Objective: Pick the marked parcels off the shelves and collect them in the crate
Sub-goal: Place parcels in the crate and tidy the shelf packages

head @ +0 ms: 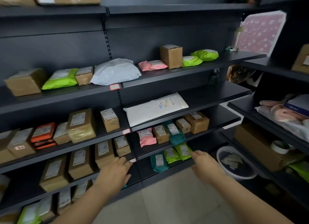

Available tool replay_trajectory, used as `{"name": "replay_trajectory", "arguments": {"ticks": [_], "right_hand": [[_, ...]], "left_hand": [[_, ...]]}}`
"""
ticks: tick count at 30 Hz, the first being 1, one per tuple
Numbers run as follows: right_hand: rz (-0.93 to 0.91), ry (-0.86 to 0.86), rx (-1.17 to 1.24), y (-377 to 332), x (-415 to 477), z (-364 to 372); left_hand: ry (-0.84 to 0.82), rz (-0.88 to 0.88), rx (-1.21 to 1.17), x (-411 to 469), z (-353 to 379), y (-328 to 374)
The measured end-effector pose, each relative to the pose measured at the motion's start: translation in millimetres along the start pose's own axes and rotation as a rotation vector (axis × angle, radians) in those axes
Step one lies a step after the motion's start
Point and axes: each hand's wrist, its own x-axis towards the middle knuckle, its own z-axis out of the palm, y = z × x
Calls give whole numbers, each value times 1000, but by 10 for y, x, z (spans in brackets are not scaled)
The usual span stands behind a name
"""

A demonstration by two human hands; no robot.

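Hovering at shelves [209, 96] | left hand [115, 172], right hand [205, 165]: grips apart | labels [173, 129] (white) unreadable

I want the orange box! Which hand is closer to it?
Left. The left hand reaches toward the brown boxes below and right of the orange box; the right hand is farther right, by the green bags.

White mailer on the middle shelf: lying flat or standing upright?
Lying flat: the white mailer rests broad side down, label facing up.
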Motion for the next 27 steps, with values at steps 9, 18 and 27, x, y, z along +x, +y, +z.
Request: {"name": "replay_trajectory", "arguments": {"ticks": [9,18,27], "right_hand": [[-62,-52,-24,851,1340,158],[-81,-172,-65,1260,2383,748],[-85,-259,-85,1328,3286,2322]], "left_hand": [[-7,-25,31,1249,545,255],[-7,34,-77,2203,1198,202],[-29,122,-294,2660,3126,265]]}}
